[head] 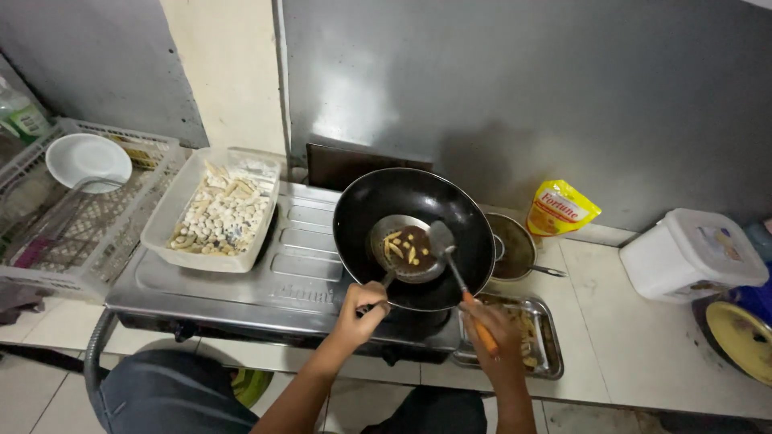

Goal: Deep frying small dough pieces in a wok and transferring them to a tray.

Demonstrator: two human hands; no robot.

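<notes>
Wok (pixel 414 201): left hand (pixel 359 309) grips strainer (pixel 402 249), right hand (pixel 489 329) grips spatula (pixel 442 239); rim clear.

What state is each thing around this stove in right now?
Wok: on the stove, dark inside.
Skimmer: in the wok, holding pale fried pieces, gripped by the left hand.
Spatula: blade over the skimmer, held by the right hand.
White tub: open, full of pale uncooked pieces.
Steel tray: partly filled.
White box: lid shut.
</notes>
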